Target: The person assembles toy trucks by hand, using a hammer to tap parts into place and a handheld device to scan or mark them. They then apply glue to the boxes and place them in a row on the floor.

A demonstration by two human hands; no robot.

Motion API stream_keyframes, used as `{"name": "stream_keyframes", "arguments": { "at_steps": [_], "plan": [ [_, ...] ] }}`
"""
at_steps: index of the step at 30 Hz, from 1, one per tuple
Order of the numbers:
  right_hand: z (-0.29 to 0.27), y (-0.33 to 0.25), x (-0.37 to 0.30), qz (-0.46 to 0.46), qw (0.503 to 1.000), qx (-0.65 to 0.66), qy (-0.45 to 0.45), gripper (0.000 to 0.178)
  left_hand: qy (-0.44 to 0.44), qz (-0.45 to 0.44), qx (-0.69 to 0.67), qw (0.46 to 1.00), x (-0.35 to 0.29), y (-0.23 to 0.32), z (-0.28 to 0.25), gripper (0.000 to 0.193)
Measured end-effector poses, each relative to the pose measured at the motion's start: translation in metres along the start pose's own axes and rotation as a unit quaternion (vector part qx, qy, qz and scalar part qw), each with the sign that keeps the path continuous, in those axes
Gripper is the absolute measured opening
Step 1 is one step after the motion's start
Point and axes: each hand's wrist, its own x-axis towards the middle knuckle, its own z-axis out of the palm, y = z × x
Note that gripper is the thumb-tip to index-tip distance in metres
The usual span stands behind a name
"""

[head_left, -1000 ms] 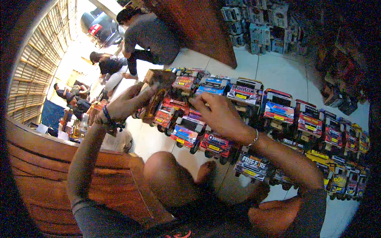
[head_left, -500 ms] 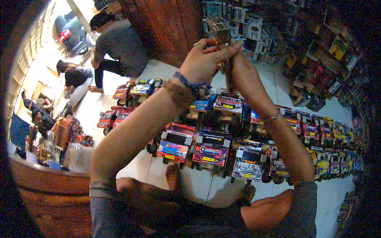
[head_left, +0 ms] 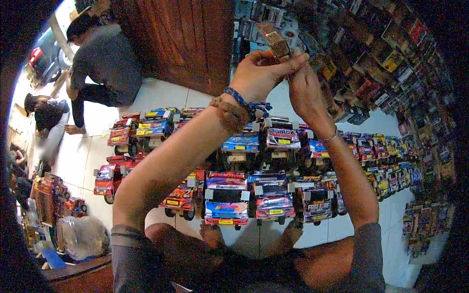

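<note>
Dark grey sleeves (head_left: 131, 256) are worn with a knotted blue bracelet (head_left: 238, 97), brown wristband (head_left: 226, 111) and thin pale bracelet (head_left: 330, 136).

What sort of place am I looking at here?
Possibly a small toy-truck workshop or storeroom: rows of bright toy trucks stand on a tiled floor, more goods are packed beyond them, and the left hand holds a small brown piece.

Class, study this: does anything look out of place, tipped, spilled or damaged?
Nothing plainly stands out. The toy trucks that show clearly stand upright in rows on the tiled floor, with no spill visible. A brown boxy piece is apart, but the left hand holds it. Fine damage cannot be judged.
</note>
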Motion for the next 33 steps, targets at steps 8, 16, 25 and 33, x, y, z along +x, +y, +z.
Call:
{"name": "stream_keyframes", "arguments": {
  "at_steps": [8,16,25,33],
  "plan": [
    [0.002,-0.028,-0.016,0.094,0.994,0.050,-0.009,0.034,0.054,0.005,0.132,0.990,-0.037,-0.006,-0.014,0.052],
    [-0.032,0.019,-0.053,0.051,0.951,0.012,-0.305,0.041,0.087,-0.271,0.229,0.931,-0.081,0.063,-0.068,0.065],
    [0.034,0.035,-0.109,-0.101,0.952,0.027,-0.288,0.093,-0.324,-0.201,0.754,0.536,-0.098,0.084,-0.040,0.052],
    [0.038,0.031,-0.115,-0.089,0.947,0.047,-0.306,0.096,-0.258,-0.351,0.760,0.482,-0.074,0.052,-0.034,0.064]
  ]
}}
